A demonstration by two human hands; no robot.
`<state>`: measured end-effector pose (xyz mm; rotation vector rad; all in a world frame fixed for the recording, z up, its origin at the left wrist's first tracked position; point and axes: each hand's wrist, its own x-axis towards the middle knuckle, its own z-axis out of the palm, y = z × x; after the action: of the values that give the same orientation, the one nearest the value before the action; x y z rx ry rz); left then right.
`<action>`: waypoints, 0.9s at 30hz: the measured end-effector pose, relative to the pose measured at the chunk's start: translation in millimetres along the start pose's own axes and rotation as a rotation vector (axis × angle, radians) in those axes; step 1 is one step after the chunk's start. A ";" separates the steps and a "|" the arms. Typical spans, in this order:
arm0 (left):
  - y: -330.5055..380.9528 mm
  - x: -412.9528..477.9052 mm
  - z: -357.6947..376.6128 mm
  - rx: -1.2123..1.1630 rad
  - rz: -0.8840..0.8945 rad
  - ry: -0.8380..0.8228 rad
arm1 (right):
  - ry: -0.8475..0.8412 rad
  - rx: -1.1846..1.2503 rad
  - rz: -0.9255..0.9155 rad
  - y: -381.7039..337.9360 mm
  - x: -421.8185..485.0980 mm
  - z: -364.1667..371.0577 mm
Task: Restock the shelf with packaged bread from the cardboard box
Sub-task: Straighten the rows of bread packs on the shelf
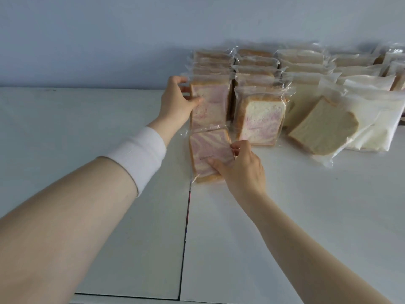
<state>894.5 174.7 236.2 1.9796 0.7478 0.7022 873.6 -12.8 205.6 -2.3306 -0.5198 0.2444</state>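
Note:
On the white shelf [87,132] stand rows of clear-wrapped bread. My left hand [177,99] holds the left edge of the front upright pink-swirl pack [213,104], thumb on its face and fingers behind it. In front of that pack a second pink-swirl pack [206,150] lies flat; my right hand [238,167] grips its right edge, thumb on top. A further swirl pack [260,121] leans upright to the right. The cardboard box is out of view.
Plain white bread packs [324,126] fill the right part of the shelf, some tipped over forward. A pale wall [109,40] closes the back. A seam [186,227] runs between two shelf panels. The left panel holds no packs.

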 end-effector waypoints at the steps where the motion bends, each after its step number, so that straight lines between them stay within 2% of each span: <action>1: 0.4 0.3 0.3 -0.001 0.024 -0.008 | 0.033 0.046 -0.018 1.9 -2.3 2.3; 4: -0.6 1.6 0.3 -0.069 0.014 -0.060 | 0.154 0.127 -0.062 6.0 -5.7 6.3; 10: 4.9 6.8 -10.8 -0.283 -0.128 -0.254 | 0.334 0.140 -0.135 1.3 8.6 12.8; 14: 7.0 3.5 -15.6 -0.402 -0.221 -0.277 | 0.426 0.172 -0.152 -9.8 26.0 23.5; 19: 0.6 -12.4 -12.8 -0.418 -0.137 -0.321 | 0.463 0.141 -0.149 -15.1 44.1 32.4; 21: -7.1 -17.8 -9.9 -0.355 -0.061 -0.318 | 0.457 0.144 -0.168 -14.5 46.6 33.0; 24: -20.2 -23.1 -2.7 -0.269 0.060 -0.238 | 0.456 0.200 -0.211 -7.8 43.3 28.7; 27: -25.9 -23.3 1.9 -0.246 0.093 -0.136 | 0.614 0.232 -0.143 8.3 38.9 16.8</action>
<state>874.5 167.9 208.4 1.8245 0.4664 0.6722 905.8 9.0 186.7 -1.9905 -0.3228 -0.4464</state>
